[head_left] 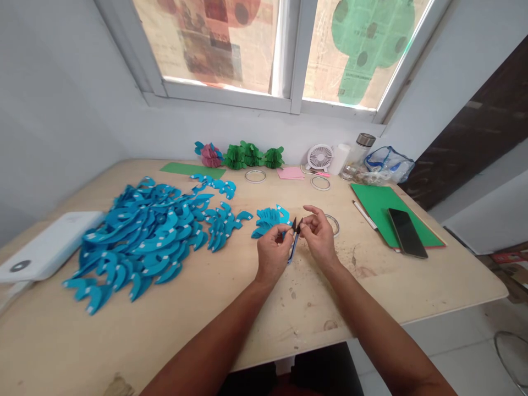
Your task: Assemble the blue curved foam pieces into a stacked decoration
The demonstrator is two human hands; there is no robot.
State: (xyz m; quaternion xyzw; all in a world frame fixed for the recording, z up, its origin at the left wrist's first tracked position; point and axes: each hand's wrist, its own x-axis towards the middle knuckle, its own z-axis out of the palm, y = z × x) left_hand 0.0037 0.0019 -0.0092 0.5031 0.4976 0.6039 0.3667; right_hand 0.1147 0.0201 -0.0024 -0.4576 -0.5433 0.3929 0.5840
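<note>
My left hand [273, 252] and my right hand [318, 234] meet over the middle of the table. Between them is a small pair of thread snips [293, 248] with dark blades pointing away from me and a blue handle. The left thumb and fingers pinch it near one blade. At the other blade, the right thumb and forefinger are pressed together; whether something small is there too I cannot make out. Just beyond the left hand lies a small stack of blue paper pieces [268, 219] with white squares. A roll of tape [333, 225] is partly hidden behind the right hand.
A big heap of blue paper pieces [140, 236] covers the left, beside a white power bank [49, 242]. To the right are green sheets [371, 206], a phone [407, 233] and a pen [365, 215]. Green paper figures [251, 155] and a fan [320, 158] line the wall.
</note>
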